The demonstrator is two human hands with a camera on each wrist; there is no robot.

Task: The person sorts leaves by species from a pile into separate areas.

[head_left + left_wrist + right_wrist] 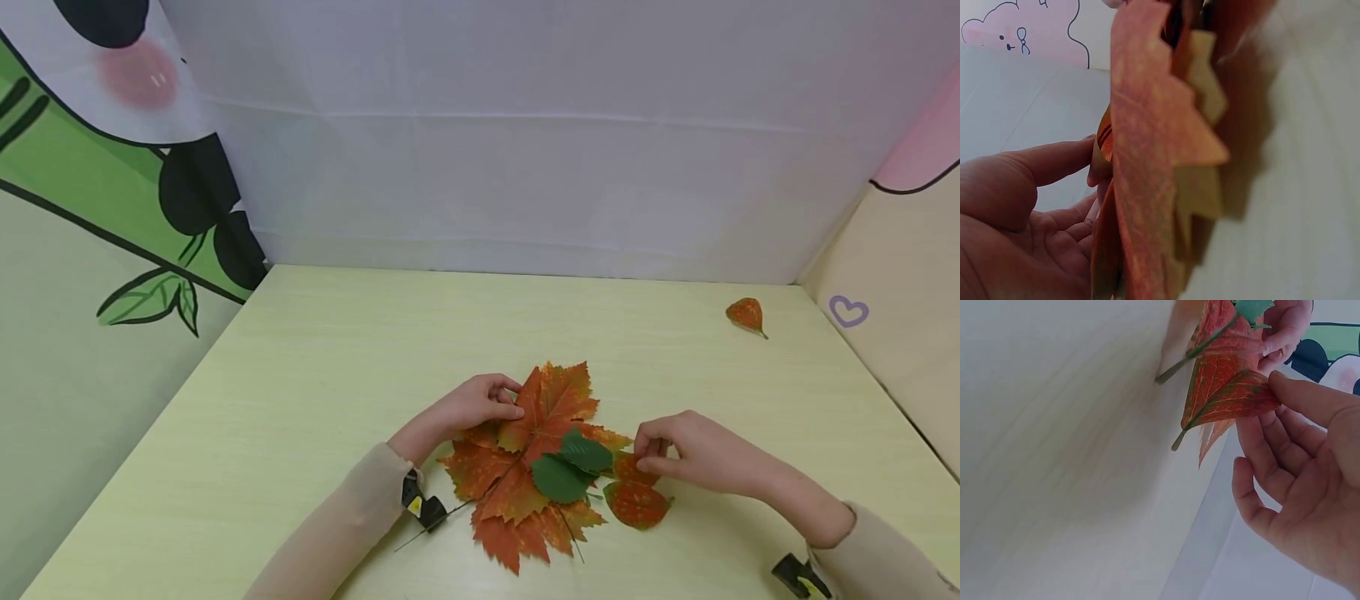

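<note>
Sitting between right fingers [1259,450] (pinched) is a leaf [1225,397].

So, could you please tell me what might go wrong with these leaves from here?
The green leaves lie over the orange maple leaves; if the left hand tugs the one it pinches, they might slide off.

The right hand pinches a small red leaf only at the end away from its stem, so it could slip out or crease.
</note>
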